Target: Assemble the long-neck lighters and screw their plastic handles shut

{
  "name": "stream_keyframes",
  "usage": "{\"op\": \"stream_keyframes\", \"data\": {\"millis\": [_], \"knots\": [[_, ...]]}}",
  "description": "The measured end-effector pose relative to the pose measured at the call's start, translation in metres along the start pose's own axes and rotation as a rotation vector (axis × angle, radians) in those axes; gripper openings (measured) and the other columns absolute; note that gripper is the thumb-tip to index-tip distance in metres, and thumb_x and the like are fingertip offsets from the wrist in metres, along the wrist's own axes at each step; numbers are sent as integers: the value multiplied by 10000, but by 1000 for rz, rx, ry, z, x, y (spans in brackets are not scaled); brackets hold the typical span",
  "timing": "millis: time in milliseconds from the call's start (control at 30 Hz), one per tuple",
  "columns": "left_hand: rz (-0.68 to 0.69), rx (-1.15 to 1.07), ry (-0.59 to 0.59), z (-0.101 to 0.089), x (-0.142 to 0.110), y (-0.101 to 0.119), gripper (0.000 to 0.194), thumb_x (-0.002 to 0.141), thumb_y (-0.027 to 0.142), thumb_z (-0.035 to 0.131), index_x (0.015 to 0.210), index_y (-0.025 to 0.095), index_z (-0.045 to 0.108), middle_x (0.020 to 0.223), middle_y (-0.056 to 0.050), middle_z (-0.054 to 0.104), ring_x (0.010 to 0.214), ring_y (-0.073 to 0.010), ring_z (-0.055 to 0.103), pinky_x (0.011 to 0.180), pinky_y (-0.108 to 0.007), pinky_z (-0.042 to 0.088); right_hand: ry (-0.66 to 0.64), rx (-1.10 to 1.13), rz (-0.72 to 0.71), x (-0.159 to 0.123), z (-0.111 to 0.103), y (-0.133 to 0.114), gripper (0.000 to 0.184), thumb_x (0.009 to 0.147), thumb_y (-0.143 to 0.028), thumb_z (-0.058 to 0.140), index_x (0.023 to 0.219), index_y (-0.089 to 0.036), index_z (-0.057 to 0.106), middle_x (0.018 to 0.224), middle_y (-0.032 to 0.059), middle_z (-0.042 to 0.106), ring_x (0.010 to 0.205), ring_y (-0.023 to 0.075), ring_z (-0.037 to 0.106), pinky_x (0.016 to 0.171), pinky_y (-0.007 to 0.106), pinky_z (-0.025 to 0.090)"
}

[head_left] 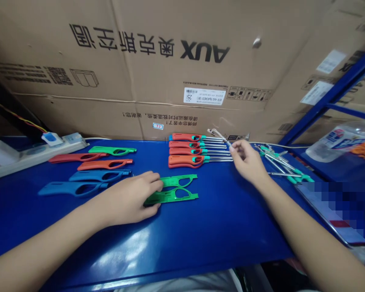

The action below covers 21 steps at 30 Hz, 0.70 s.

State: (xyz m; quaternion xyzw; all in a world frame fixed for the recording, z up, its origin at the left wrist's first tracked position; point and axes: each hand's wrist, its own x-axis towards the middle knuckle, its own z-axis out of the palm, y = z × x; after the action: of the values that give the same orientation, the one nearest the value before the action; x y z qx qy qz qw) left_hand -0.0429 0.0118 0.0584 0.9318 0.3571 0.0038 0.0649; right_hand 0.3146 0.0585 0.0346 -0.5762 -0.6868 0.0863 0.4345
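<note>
My left hand (134, 198) rests on the blue table (200, 227), its fingers closed over the near ends of two green lighter shells (176, 188) lying side by side. My right hand (246, 160) reaches to the metal tips of a row of several assembled orange lighters (187, 149) with teal collars. Its fingertips are pinched at the tubes; what they hold is too small to make out.
Loose red, green and blue lighter shells (91, 170) lie at the left. A pile of metal tubes with teal parts (280, 164) sits right of my right hand. A power strip (33, 152) is at far left, cardboard boxes (176, 61) behind, a plastic bag (343, 142) at right.
</note>
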Motion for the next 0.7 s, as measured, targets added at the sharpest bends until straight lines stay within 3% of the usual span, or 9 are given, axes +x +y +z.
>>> {"op": "stream_keyframes", "data": {"millis": [100, 233, 300, 433, 567, 700], "knots": [[19, -14, 78, 3, 2, 0, 262, 913, 416, 618, 1040, 187, 623, 1039, -80, 620, 923, -265, 649, 749, -380, 552, -130, 5, -142, -15, 7, -21, 201, 981, -422, 503, 934, -227, 520, 791, 36, 613, 688, 182, 580, 650, 312, 470], [7, -137, 420, 16, 7, 3, 446, 966, 457, 586, 1309, 190, 480, 1308, -125, 578, 1207, -278, 589, 1004, -425, 519, -338, 57, -281, -33, 11, -40, 180, 1004, -390, 496, 953, -225, 546, 793, 28, 607, 677, 162, 543, 641, 293, 463], [8, -174, 512, 24, 8, 5, 514, 974, 429, 596, 1388, 197, 399, 1363, -136, 556, 1268, -274, 561, 1057, -435, 495, -452, 89, -317, -39, 12, -45, 177, 1005, -390, 510, 966, -225, 563, 803, 21, 610, 673, 153, 534, 633, 282, 455], [16, -236, 480, 35, 10, 6, 503, 970, 367, 619, 1402, 232, 400, 1313, -112, 618, 1208, -259, 623, 1006, -417, 536, -575, 97, -342, -45, 16, -48, 175, 1005, -379, 520, 994, -216, 582, 818, 17, 623, 673, 141, 539, 633, 268, 446], [14, -293, 432, 41, 11, 5, 424, 974, 253, 570, 1381, 241, 454, 1121, -64, 709, 1019, -221, 708, 884, -369, 577, -614, 74, -328, -45, 22, -43, 188, 1012, -379, 508, 1019, -210, 589, 845, 26, 654, 683, 143, 561, 641, 268, 448], [49, -297, 442, 41, 12, 4, 398, 964, 188, 540, 1354, 233, 475, 1042, -42, 709, 954, -192, 709, 843, -338, 578, -629, 41, -321, -43, 27, -36, 203, 1023, -376, 492, 1051, -210, 606, 930, 42, 692, 750, 154, 612, 678, 275, 460]]}}
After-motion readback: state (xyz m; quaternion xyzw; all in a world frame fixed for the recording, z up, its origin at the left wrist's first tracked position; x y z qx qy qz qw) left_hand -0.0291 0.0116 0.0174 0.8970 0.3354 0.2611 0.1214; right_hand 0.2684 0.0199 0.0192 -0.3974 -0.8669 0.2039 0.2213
